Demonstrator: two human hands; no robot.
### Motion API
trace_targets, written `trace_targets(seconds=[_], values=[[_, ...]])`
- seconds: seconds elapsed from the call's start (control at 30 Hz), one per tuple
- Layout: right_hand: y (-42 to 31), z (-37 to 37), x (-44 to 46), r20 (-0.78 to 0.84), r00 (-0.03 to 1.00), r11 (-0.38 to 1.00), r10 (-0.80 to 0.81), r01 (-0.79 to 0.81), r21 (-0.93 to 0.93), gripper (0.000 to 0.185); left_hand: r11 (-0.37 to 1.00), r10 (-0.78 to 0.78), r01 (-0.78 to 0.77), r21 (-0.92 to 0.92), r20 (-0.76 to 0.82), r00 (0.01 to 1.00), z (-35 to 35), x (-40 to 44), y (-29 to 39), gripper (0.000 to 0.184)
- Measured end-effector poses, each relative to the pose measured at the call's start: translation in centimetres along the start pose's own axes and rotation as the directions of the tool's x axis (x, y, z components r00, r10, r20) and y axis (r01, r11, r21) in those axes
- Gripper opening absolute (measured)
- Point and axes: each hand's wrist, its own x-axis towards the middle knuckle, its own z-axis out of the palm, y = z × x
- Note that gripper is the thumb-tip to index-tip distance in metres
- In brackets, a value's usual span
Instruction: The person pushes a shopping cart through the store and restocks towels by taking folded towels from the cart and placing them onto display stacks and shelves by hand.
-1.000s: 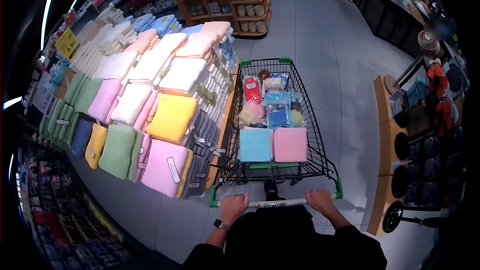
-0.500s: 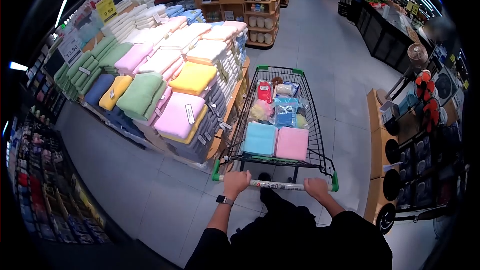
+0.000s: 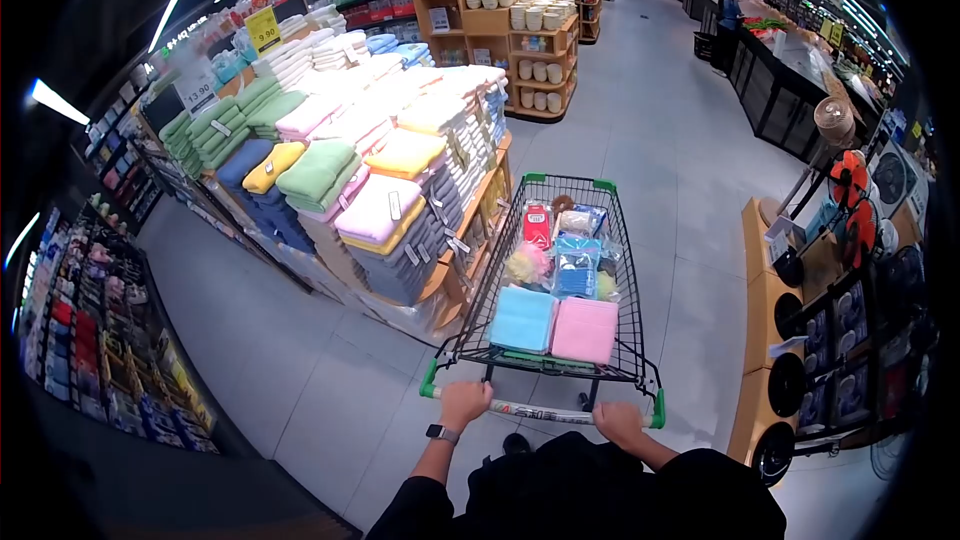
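- On my head feed the shopping cart (image 3: 570,181) stands just right of centre, its basket pointing up the frame and its handle (image 3: 545,415) toward the bottom.
- I see the left hand (image 3: 466,402) at the handle's left part, fingers curled round the bar; a watch (image 3: 442,433) sits on that wrist.
- The right hand (image 3: 620,422) holds the bar near its right end, fingers wrapped over it; I judge the wide spacing helps keep steering even.
- At the basket's near end, a light-blue stack (image 3: 523,319) and a pink stack (image 3: 584,331) lie side by side, probably flat for stability.
- Beyond them I make out a blue packet (image 3: 576,266) and a red package (image 3: 537,225), laid face up among other wrapped goods.
- Left of the cart, folded towels (image 3: 325,176) fill a display, likely grouped by colour for easy picking.
- At the frame's right edge stand red fans (image 3: 850,172).
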Motion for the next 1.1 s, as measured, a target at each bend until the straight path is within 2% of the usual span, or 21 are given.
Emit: trace_targets(seconds=[0.1, 0.17, 0.27, 0.43, 0.53, 0.6, 0.77, 0.8, 0.83, 0.9, 1.03, 1.07, 1.1], values=[[2.0, 1.8, -3.7, -0.185, 0.953, 0.955, -0.238, 0.264, 0.132, 0.041, 0.999, -0.019, 0.018, 0.035, 0.033, 0.999, 0.3, -3.3, 1.5, 0.042], [4.5, 1.7, -6.4, -0.103, 0.937, 0.926, -0.334, 0.347, 0.148, 0.033, 0.996, -0.046, 0.039, 0.085, 0.078, 0.996, 0.2, -5.9, 3.1, 0.041], [8.8, 0.0, -11.1, 0.006, 0.895, 0.891, -0.447, 0.444, 0.094, 0.036, 0.987, -0.073, 0.058, 0.148, 0.095, 0.993, -0.9, -10.2, 6.8, 0.040], [15.1, 0.4, -16.9, 0.168, 0.866, 0.882, -0.471, 0.457, 0.119, 0.033, 0.978, -0.169, 0.152, 0.143, 0.112, 0.979, 0.5, -17.9, 14.0, 0.041], [17.7, 0.1, -20.5, 0.222, 0.834, 0.863, -0.504, 0.491, 0.116, 0.032, 0.960, -0.269, 0.248, 0.129, 0.196, 0.943, 0.7, -22.7, 18.6, 0.041], [20.0, 2.2, -21.8, 0.307, 0.794, 0.848, -0.524, 0.519, 0.105, 0.033, 0.956, -0.292, 0.276, 0.099, 0.219, 0.931, 3.2, -26.1, 20.4, 0.040], [24.2, 1.9, -26.3, 0.538, 0.643, 0.820, -0.545, 0.542, 0.183, 0.029, 0.935, -0.354, 0.339, 0.105, 0.254, 0.900, 2.8, -33.8, 27.2, 0.040], [24.9, 2.0, -27.0, 0.535, 0.624, 0.809, -0.569, 0.542, 0.229, 0.025, 0.947, -0.322, 0.312, 0.083, 0.214, 0.922, 1.8, -34.4, 28.8, 0.039], [25.3, 3.8, -26.3, 0.536, 0.605, 0.791, -0.588, 0.568, 0.227, 0.023, 0.937, -0.350, 0.341, 0.081, 0.198, 0.915, 4.3, -35.2, 28.6, 0.037], [25.2, 1.8, -27.4, 0.571, 0.569, 0.774, -0.592, 0.600, 0.203, 0.024, 0.935, -0.355, 0.341, 0.095, 0.252, 0.900, 3.1, -36.7, 30.5, 0.036], [25.8, 1.2, -28.6, 0.612, 0.538, 0.770, -0.580, 0.606, 0.197, 0.030, 0.909, -0.416, 0.406, 0.094, 0.251, 0.874, 2.4, -39.6, 33.6, 0.033], [26.3, 3.4, -27.8, 0.609, 0.535, 0.757, -0.586, 0.629, 0.176, 0.031, 0.906, -0.423, 0.417, 0.076, 0.232, 0.876, 5.3, -40.4, 33.2, 0.033], [26.4, 2.8, -28.2, 0.621, 0.511, 0.745, -0.595, 0.641, 0.186, 0.032, 0.896, -0.441, 0.438, 0.070, 0.247, 0.863, 4.4, -41.1, 34.3, 0.032]])
